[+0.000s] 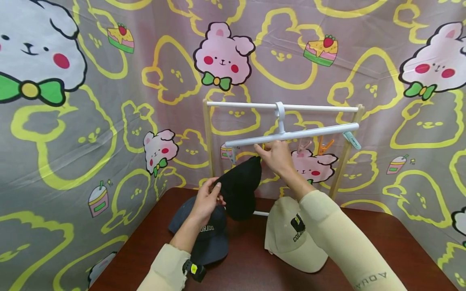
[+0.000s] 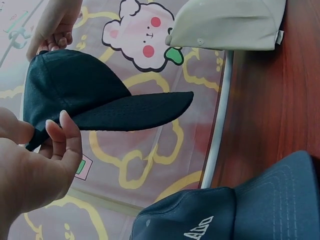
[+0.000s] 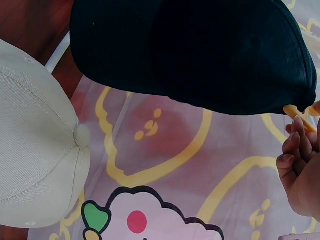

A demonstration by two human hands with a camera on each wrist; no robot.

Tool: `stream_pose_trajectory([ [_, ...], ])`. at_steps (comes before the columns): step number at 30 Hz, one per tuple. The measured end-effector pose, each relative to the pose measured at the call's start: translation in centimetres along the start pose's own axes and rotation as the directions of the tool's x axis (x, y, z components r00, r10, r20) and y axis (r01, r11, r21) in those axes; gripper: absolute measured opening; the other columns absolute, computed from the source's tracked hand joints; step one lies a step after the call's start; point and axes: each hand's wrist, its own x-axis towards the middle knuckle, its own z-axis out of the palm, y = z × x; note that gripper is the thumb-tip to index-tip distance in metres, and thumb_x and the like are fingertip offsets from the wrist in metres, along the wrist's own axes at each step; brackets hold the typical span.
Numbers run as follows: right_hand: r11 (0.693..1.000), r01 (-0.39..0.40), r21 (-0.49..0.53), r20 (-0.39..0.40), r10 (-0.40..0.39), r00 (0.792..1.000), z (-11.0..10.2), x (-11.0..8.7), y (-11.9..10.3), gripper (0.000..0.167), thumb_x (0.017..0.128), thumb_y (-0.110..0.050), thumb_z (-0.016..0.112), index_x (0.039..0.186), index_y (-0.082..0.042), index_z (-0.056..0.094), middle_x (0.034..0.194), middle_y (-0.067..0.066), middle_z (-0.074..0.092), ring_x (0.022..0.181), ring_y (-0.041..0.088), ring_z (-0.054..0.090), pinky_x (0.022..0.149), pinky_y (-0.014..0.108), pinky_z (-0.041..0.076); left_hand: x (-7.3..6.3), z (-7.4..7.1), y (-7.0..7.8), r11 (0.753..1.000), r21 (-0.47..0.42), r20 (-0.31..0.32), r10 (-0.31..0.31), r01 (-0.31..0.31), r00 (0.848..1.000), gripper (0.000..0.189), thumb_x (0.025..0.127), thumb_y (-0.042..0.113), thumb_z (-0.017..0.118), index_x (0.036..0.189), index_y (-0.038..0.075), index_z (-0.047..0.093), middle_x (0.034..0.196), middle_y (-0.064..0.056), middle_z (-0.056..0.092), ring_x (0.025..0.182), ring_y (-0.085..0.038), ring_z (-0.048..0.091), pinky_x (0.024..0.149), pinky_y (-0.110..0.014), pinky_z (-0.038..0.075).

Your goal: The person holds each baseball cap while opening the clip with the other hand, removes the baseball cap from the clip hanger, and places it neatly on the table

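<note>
A black cap (image 1: 240, 188) hangs tilted below the light blue hanger (image 1: 313, 131), its brim pointing down. My left hand (image 1: 204, 200) pinches the cap's lower back edge between thumb and fingers, clearest in the left wrist view. Just under the hanger bar, my right hand (image 1: 278, 157) grips a yellow clip (image 3: 299, 118) at the other end of the cap's edge. The right wrist view has the clip's tip right against the fabric, with the fingers curled beside it. Most of this clip is hidden in the head view.
The hanger hooks on a rack's white top rail (image 1: 240, 104). Along it hang orange (image 1: 324, 146), pink (image 1: 303, 145), teal (image 1: 352, 140) and grey clips (image 1: 232, 155). On the brown table (image 1: 251, 266) lie a navy cap (image 1: 212, 246) at left and a beige cap (image 1: 282, 232) at right.
</note>
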Motion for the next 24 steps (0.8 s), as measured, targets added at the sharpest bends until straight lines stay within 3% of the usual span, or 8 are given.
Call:
stream_pose_trajectory([
  [10,0.999,0.014,0.041,0.009,-0.014,1.000,-0.07,0.05,0.05,0.058,0.098,-0.022,0.070,0.045,-0.010,0.051,0.044,-0.003,0.037,0.039,0.015,0.036,0.039,0.027,0.023,-0.11,0.20,0.04,0.999,-0.034,0.012,-0.018,0.019,1.000,0.027,0.110,0.008,0.042,0.134,-0.001,0.051,0.098,-0.009,0.054,0.072,-0.018,0.053,0.069,-0.034,0.058],
  [24,0.999,0.023,0.039,0.014,-0.024,1.000,-0.11,0.14,0.43,0.055,0.100,-0.022,0.067,0.048,-0.009,0.053,0.045,-0.002,0.038,0.039,0.015,0.036,0.039,0.027,0.023,-0.72,0.07,-0.45,1.000,0.011,0.072,-0.027,0.027,0.997,0.026,0.111,0.008,0.039,0.133,-0.001,0.050,0.102,-0.013,0.051,0.075,-0.020,0.051,0.077,-0.042,0.060],
])
